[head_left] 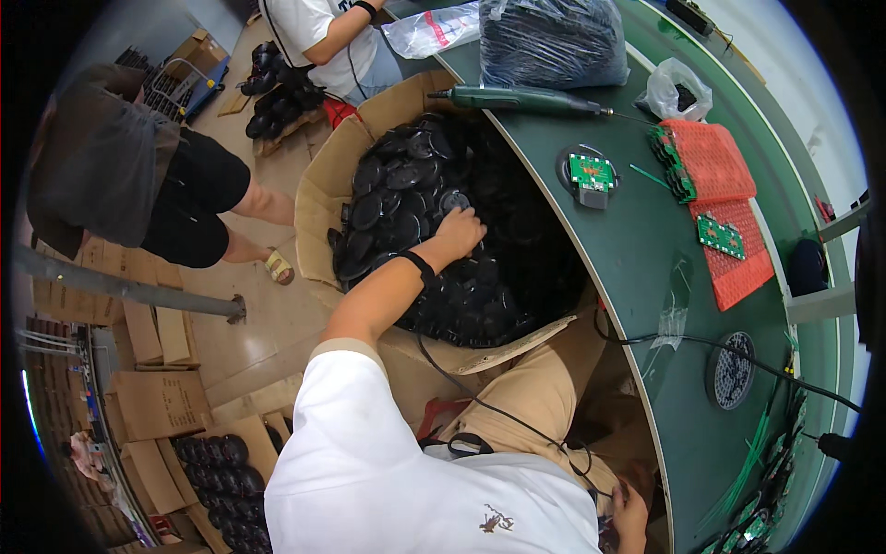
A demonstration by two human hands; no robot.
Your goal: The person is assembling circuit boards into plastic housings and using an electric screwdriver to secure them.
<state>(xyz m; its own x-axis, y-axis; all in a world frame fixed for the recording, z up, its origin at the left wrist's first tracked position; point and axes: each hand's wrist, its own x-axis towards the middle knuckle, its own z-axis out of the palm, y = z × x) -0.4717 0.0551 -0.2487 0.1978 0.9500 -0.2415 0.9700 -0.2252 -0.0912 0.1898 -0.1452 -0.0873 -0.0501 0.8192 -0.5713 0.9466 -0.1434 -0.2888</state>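
My left hand, a black band around its wrist, reaches into a large cardboard box heaped with black round plastic casings. Its fingers are curled at one round casing on top of the pile. Low at the right, beside the table edge, my right hand is closed near my lap. What it holds is mostly hidden. On the green table, a round black casing lies with a green circuit board on it.
A dark green electric screwdriver lies at the table's edge. Red bubble wrap bears circuit boards; a round dish of small parts sits nearer. A black cable crosses my lap. People and cartons are at left.
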